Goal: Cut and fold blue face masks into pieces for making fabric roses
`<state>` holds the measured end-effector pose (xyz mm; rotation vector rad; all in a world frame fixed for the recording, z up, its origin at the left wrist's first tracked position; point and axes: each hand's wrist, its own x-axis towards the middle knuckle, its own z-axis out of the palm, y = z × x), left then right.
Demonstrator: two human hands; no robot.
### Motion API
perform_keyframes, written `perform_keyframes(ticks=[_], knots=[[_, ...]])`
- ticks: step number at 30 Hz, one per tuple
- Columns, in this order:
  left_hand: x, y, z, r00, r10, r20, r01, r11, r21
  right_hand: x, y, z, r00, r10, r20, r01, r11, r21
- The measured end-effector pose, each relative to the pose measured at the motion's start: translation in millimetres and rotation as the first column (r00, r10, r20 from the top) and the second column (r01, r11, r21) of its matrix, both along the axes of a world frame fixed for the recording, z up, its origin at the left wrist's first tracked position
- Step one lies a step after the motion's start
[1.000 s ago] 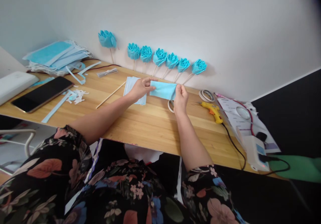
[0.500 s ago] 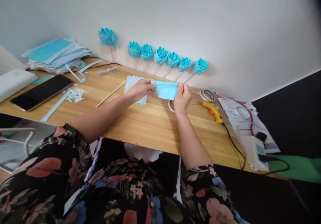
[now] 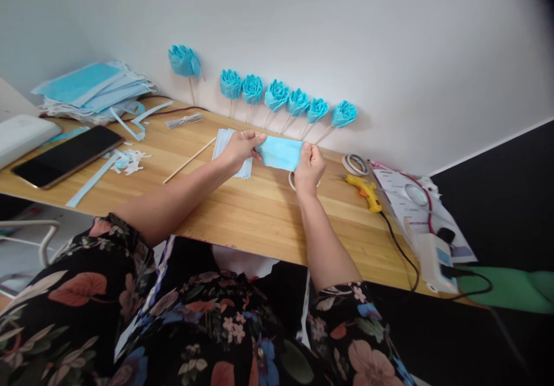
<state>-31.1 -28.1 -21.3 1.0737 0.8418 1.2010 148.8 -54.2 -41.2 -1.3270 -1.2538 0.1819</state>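
A light-blue rectangular piece of face-mask fabric is stretched between my two hands above the table. My left hand pinches its left end, and my right hand is closed around its right end. Beneath my left hand lies a stack of pale cut mask sheets, partly covered by the hand. Just under the right hand a roll of tape shows in part. To the left of the sheets rests a thin wooden stick.
Several blue fabric flowers on sticks lean against the wall. At left are a pile of masks, a phone and scraps. A yellow glue gun, tape rolls and a power adapter sit at right.
Both hands still hold the fabric. My left fingers have shifted in on its left end, and the hands have come slightly closer together. The view has shifted a little.
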Motion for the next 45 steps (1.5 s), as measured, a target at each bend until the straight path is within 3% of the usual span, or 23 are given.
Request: perform_keyframes(ticks=[4, 6, 9, 13, 15, 21, 27, 31, 34, 37, 40, 43, 45], knots=[[-5, 0, 4.4, 0.994, 0.059, -0.095, -0.051, 0.995, 0.084, 8, 5, -7.1, 0.991, 0.122, -0.053, -0.125, 0.989, -0.072], [-8, -1, 6.5, 0.986, 0.077, -0.149, -0.059, 0.991, 0.121, 10, 5, -5.8, 0.981, 0.174, -0.081, -0.178, 0.983, -0.047], [-7, -6, 9.4, 0.972, 0.023, -0.236, 0.012, 0.989, 0.147, 6, -2, 1.9, 0.965, 0.256, -0.056, -0.257, 0.966, -0.004], [-2, -12, 9.1, 0.954, -0.106, -0.282, 0.158, 0.973, 0.170, -5, -12, 9.3, 0.878, 0.477, 0.049, -0.466, 0.873, -0.145], [0, -12, 6.4, 0.949, -0.116, -0.292, 0.177, 0.966, 0.191, -9, -14, 8.3, 0.843, 0.535, 0.048, -0.514, 0.829, -0.222], [-6, -3, 0.9, 0.938, 0.003, -0.348, 0.102, 0.954, 0.283, -7, -10, 3.0, 0.826, 0.562, 0.038, -0.530, 0.799, -0.282], [-23, 15, 5.8, 0.968, 0.176, -0.176, -0.121, 0.951, 0.286, -1, -7, 3.1, 0.851, 0.520, 0.080, -0.488, 0.837, -0.247], [-37, 29, 6.3, 0.961, 0.249, -0.122, -0.205, 0.934, 0.294, 3, 0, -5.1, 0.858, 0.513, 0.029, -0.489, 0.833, -0.260], [-44, 35, 6.9, 0.952, 0.284, -0.113, -0.238, 0.921, 0.308, 7, 5, -9.6, 0.887, 0.460, -0.034, -0.457, 0.868, -0.196], [-42, 29, 8.7, 0.964, 0.200, -0.176, -0.143, 0.946, 0.292, 9, 6, -7.0, 0.909, 0.409, -0.081, -0.414, 0.909, -0.055], [-33, 15, 11.9, 0.963, 0.001, -0.270, 0.071, 0.964, 0.257, 6, 2, -1.4, 0.877, 0.472, -0.091, -0.475, 0.880, -0.012], [-27, 1, 15.7, 0.933, -0.150, -0.328, 0.235, 0.943, 0.237, 1, -4, 0.3, 0.775, 0.620, -0.127, -0.632, 0.764, -0.129], [-24, -3, 16.9, 0.931, -0.171, -0.323, 0.253, 0.939, 0.232, -4, -7, -0.9, 0.700, 0.690, -0.183, -0.713, 0.661, -0.234]])
